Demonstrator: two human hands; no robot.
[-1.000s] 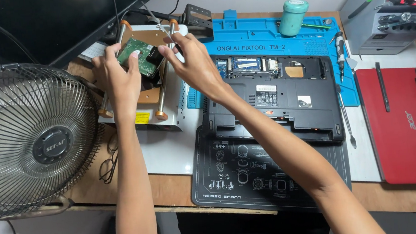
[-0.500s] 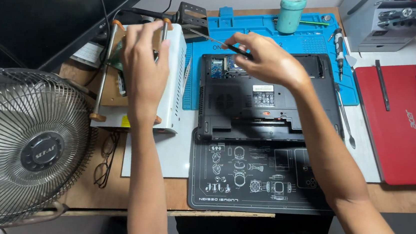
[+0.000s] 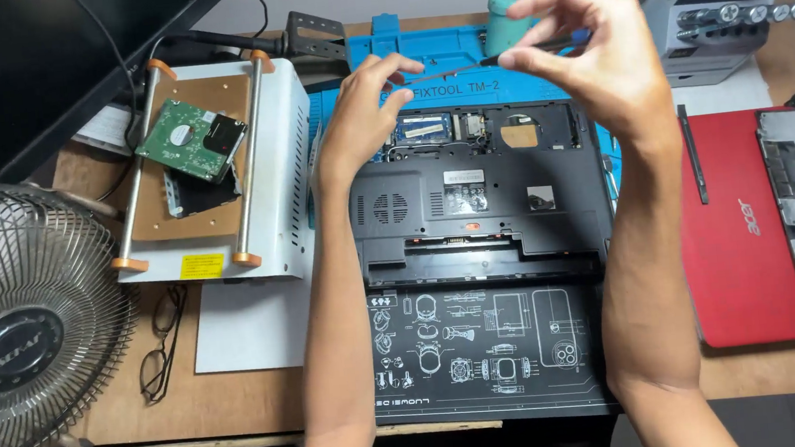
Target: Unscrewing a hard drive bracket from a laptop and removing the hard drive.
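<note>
Screwdriver (image 3: 524,49) pinched at blue handle in right hand (image 3: 593,53), long axis level, tip leftward just beside left hand (image 3: 364,111) fingertips, loosely curled and holding nothing visible, both above far edge of black laptop base (image 3: 477,197), open bays directly below.

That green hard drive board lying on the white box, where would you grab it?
By its two long edges, coming from above. The green hard drive circuit board lies flat and tilted on the white metal box between two steel rails, its component face up, so pinching the thin bare edges avoids touching parts.
</note>
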